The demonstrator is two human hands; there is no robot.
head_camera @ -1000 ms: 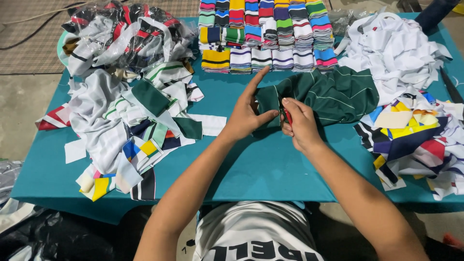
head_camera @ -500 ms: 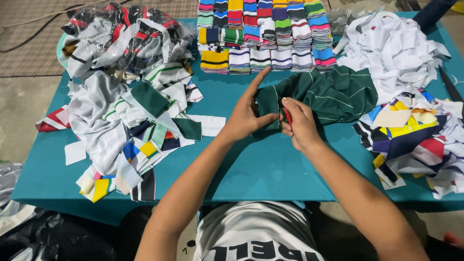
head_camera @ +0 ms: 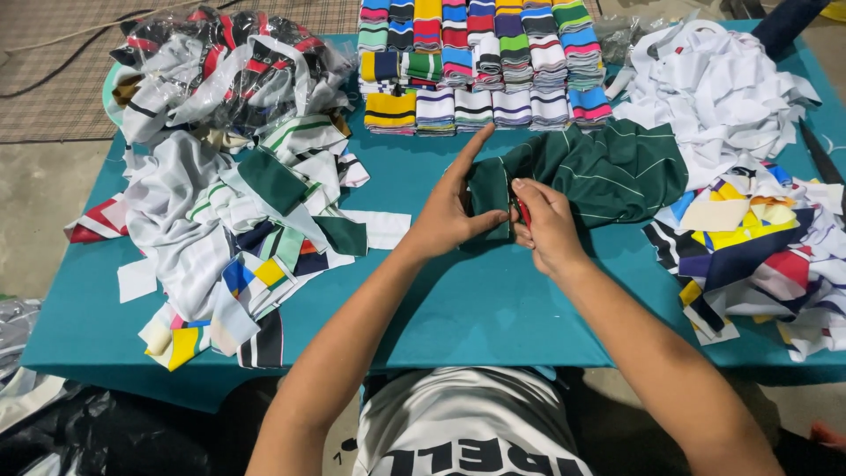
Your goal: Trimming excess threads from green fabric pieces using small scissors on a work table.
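A dark green garment with thin white stripes lies bunched on the teal table, just past both hands. My left hand pinches the garment's near edge, thumb under and index finger stretched out straight. My right hand presses a small red-handled tool against the same edge, right beside the left thumb. What kind of tool it is cannot be made out. The fabric between the two hands is held folded.
Folded striped knit pieces in many colours fill the far middle. A heap of white and striped cloth lies left, with plastic-bagged pieces behind it. White cloth and multicoloured scraps lie right.
Both hands stay on the green garment's edge; they have only shifted slightly. The piles around them have not moved.
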